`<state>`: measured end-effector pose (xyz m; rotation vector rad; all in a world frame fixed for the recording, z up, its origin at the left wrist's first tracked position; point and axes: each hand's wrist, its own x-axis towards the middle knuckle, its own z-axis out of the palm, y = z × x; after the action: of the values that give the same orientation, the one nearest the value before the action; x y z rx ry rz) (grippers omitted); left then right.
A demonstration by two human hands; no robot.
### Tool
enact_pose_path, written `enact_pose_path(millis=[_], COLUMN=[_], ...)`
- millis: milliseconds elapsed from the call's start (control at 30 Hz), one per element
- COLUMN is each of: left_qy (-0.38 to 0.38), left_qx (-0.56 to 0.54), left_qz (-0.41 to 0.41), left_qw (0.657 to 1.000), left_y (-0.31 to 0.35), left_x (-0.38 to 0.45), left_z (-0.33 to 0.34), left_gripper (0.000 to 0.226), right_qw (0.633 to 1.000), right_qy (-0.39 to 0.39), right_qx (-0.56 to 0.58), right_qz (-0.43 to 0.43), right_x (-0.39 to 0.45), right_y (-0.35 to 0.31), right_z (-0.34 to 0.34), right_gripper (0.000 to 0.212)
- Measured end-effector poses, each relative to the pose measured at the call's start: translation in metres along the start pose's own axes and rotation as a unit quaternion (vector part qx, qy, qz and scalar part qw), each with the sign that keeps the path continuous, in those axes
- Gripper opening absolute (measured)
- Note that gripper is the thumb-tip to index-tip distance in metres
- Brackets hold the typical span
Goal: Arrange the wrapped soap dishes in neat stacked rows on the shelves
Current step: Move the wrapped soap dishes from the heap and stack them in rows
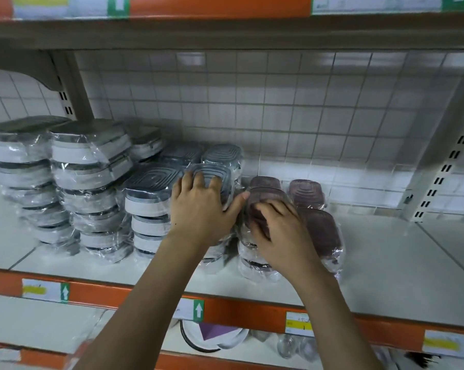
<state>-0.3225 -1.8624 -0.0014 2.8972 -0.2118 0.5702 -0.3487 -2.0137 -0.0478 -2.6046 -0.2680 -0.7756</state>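
Observation:
Stacks of plastic-wrapped soap dishes stand on the white shelf [385, 263]. Grey-and-white stacks [89, 182] fill the left side. My left hand [199, 206] lies with spread fingers on top of a grey wrapped dish [215, 172] at the middle stack, thumb reaching right. My right hand [276, 225] grips a brown wrapped dish [265, 196] on top of the neighbouring stack, fingers curled over its near edge. More brown dishes [305, 193] sit behind and to the right [324, 231].
The right half of the shelf is bare white board. A tiled wall backs the shelf, with a slotted upright [444, 166] at right. An orange rail with price labels [193, 309] runs along the front edge. Bowls [215, 337] sit on the shelf below.

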Motion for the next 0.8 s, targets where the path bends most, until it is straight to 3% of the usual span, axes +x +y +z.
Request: enact_pose_path(millis=[167, 367, 600, 800], left_qy=[0.023, 0.171, 0.198, 0.204], left_qx=[-0.039, -0.135, -0.180, -0.177], left_qz=[0.040, 0.088, 0.092, 0.123], left_qw=[0.998, 0.972, 0.959, 0.955], left_y=[-0.009, -0.055, -0.149, -0.238], left_x=[-0.007, -0.037, -0.068, -0.060], left_z=[-0.016, -0.034, -0.041, -0.053], left_gripper=[0.066, 0.049, 0.030, 0.029], right_qw=[1.000, 0.997, 0.994, 0.995], right_qy=[-0.002, 0.080, 0.103, 0.096], right_qx=[-0.005, -0.006, 0.020, -0.011], right_qz=[-0.006, -0.010, 0.012, 0.017], right_x=[0.006, 0.004, -0.002, 0.006], right_y=[-0.015, -0.058, -0.139, -0.205], right_z=[-0.010, -0.004, 0.034, 0.062], right_gripper=[0.028, 0.035, 0.038, 0.043])
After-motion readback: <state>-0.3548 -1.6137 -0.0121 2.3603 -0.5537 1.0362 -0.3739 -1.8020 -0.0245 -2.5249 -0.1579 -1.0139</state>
